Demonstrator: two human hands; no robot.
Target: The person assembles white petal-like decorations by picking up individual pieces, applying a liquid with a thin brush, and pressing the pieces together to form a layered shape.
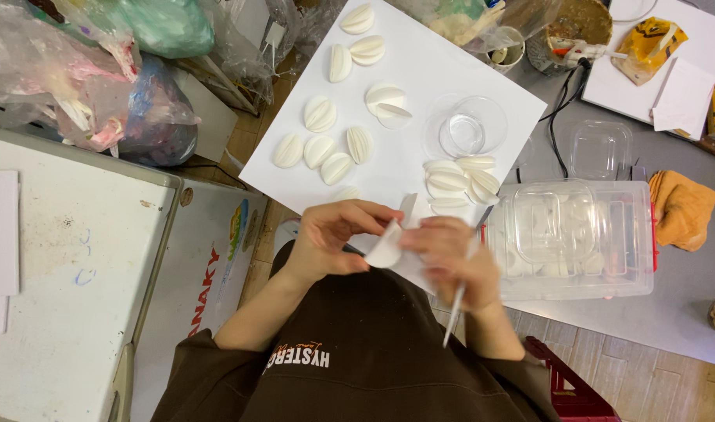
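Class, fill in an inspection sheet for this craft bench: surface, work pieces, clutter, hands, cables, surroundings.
Surface: white board on a grey table.
Work pieces: ribbed white petals in groups; one white petal piece in hand.
Clutter: clear plastic box, clear dish, orange cloth.
Hands: left hand pinches the piece; right hand also holds a thin tool.
Cables: black cable.
Surroundings: plastic bags, white cabinet top.

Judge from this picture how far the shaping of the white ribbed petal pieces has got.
Done: about a dozen white ribbed petal pieces lie on the white sheet, with a stacked cluster beside the clear round dish. In hand: the left hand and right hand hold one smooth white piece; the right also holds a thin white tool. How many remain cannot be told.
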